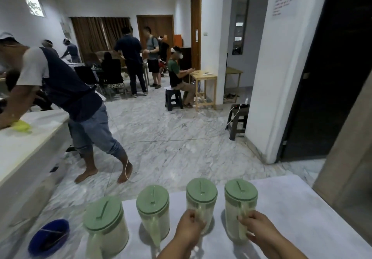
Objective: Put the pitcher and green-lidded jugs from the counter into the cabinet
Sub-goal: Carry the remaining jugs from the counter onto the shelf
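Four green-lidded jugs stand in a row along the lower edge of the frame on the white tabletop. The left hand curls its fingers round the handle of the third jug from the left, and the right hand does the same on the handle of the rightmost jug; each grip is closed on its handle, with the jug body just beyond the knuckles, toward the top of the frame. The two other jugs, the leftmost jug and the second jug, stand untouched to the left, handles turned toward the bottom of the frame.

The jugs look like thin, clear plastic, probably stiff and light; whether they hold anything cannot be told, so the weight is uncertain. The handle is the sensible place to hold, since the smooth walls would likely be slippery, and the lids may only be pressed on, so lifting by the lid seems unwise. A blue bowl sits at lower left. No cabinet is clearly in view.
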